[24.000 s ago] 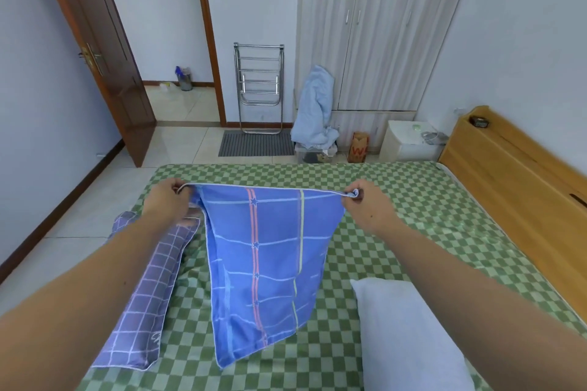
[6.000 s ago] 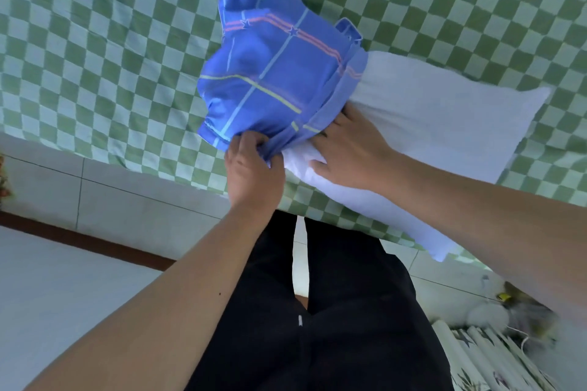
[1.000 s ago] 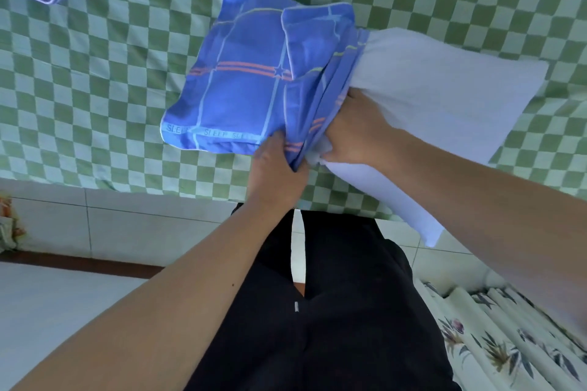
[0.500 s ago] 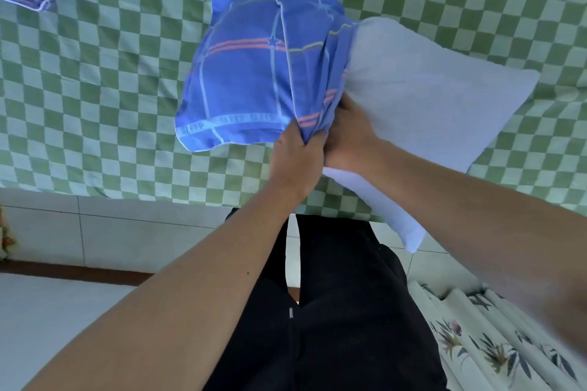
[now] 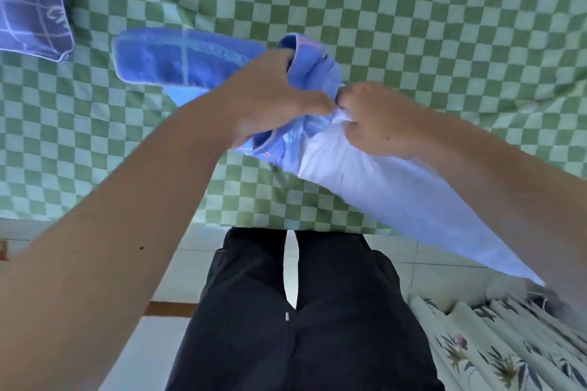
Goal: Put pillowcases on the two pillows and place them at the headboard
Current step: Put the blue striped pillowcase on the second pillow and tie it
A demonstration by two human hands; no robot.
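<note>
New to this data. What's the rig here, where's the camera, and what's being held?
There is no robot: a person works with two bare hands, and the single picture comes from a wide-angle camera worn on the head, looking down past the arms to the black trousers and the bed. The bed wears a green checked sheet. The left hand grips the bunched opening of a blue pillowcase. The right hand pinches the end of a white pillow at that opening. Only that end is inside; most of the pillow is bare and juts out past the bed's edge. At the top left lies a second, purple-checked pillow, already covered. A flower-print cloth shows at the bottom right.
</note>
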